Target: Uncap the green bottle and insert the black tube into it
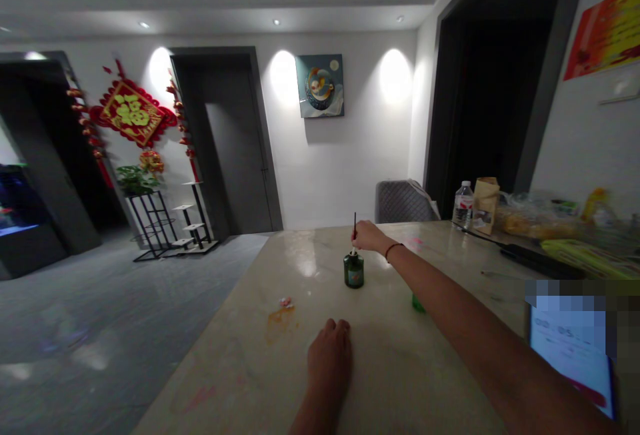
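Observation:
A small dark green glass bottle (354,271) with a label stands upright on the marble-patterned table (240,328). Above its mouth, my right hand (369,238) pinches a thin dark stick (355,220), held upright. The stick's pale lower end reaches the bottle's neck; whether it goes inside I cannot tell. My left hand (331,355) rests on the table nearer to me, fingers loosely curled and apart from the bottle. Beneath my right forearm a bright green object (418,303) is partly hidden.
Left of the bottle lie a small crumpled pinkish scrap (286,302) and an orange stain. At the right are a lit phone (570,348), a water bottle (464,203), a paper bag (485,205), plastic-bagged food (535,216) and a black power strip (543,260). A grey chair (404,200) stands beyond.

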Action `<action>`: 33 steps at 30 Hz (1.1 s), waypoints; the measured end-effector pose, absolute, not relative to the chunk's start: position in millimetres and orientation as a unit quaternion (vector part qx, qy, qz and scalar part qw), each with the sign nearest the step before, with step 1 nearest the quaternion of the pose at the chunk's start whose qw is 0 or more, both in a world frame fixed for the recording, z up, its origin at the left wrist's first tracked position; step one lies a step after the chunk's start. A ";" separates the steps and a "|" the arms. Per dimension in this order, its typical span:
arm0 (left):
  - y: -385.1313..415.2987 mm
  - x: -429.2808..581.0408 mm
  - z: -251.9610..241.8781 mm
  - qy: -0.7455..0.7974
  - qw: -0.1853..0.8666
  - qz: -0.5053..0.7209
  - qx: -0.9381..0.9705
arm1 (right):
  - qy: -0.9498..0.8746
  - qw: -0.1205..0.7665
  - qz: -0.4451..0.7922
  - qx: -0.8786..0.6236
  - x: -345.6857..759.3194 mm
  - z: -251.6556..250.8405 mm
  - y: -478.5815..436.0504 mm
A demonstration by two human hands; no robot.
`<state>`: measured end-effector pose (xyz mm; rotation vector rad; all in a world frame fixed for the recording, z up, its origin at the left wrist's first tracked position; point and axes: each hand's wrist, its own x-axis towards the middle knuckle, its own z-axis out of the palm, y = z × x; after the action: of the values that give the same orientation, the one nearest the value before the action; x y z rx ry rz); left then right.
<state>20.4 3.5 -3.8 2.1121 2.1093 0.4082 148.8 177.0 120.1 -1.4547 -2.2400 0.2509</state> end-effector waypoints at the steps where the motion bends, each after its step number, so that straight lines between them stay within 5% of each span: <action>1: 3.8 20.5 -4.0 0.698 0.061 0.136 0.700 | -0.813 0.236 0.085 -0.525 154.0 127.0 176.7; 6: 4.7 21.1 -3.8 0.701 0.059 0.130 0.698 | -0.811 0.279 0.089 -0.507 194.6 159.9 173.6; 10: 5.2 20.8 -3.4 0.698 0.055 0.133 0.702 | -0.794 0.324 0.212 -0.468 233.6 168.1 166.4; 17: 6.3 21.3 -3.0 0.700 0.051 0.125 0.702 | -0.785 0.171 0.356 -0.477 266.1 145.8 155.4; 33: 4.6 22.9 2.0 0.701 0.054 0.111 0.702 | -0.752 -0.029 0.240 -0.613 254.1 59.9 130.0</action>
<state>22.9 4.6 2.0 2.1324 2.1297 0.3377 254.1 130.0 59.9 -1.9615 -2.4090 0.7680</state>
